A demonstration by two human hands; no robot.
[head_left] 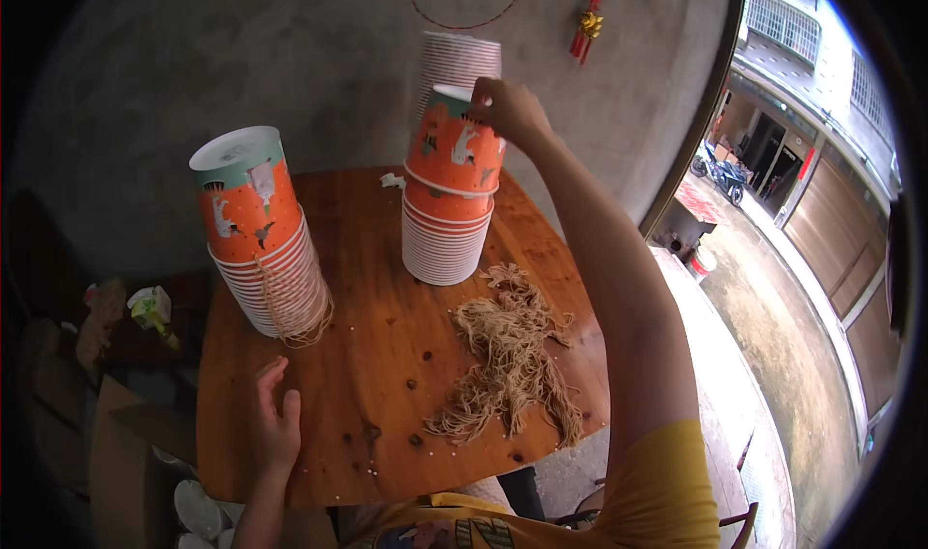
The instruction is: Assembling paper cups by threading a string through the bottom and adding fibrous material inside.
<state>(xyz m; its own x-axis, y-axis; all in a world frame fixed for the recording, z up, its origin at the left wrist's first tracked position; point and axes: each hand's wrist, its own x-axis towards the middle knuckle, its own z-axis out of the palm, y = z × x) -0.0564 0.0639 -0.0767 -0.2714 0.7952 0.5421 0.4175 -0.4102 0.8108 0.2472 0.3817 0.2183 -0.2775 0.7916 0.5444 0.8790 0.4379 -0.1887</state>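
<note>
Your right hand (pixel 507 112) is up at the rim of the top orange paper cup (pixel 454 148), fingers pinched on the edge at its far right side. That cup stands upright, mouth up, long axis vertical with a slight lean to the left, and it's nested on the cup stack (pixel 445 230) in the middle of the wooden table (pixel 377 356). You can't see down into it from here, so I can't tell if anything's inside. Behind it, another stack of white cups (pixel 459 61) rises against the grey wall.

Your left hand (pixel 275 418) rests on the table near the front-left edge, fingers loosely spread and holding nothing.

Over on the left there's a second stack (pixel 271 269), these cups upside down with the bases up, the top one showing its white bottom. A loop of tan string (pixel 300 322) hangs around the lower part of that stack.

Between the middle stack and the table's front edge lies a loose pile of tan cords (pixel 507 356), just sprawled on the wood. Cardboard boxes (pixel 116 443) sit on the floor off to your left.
</note>
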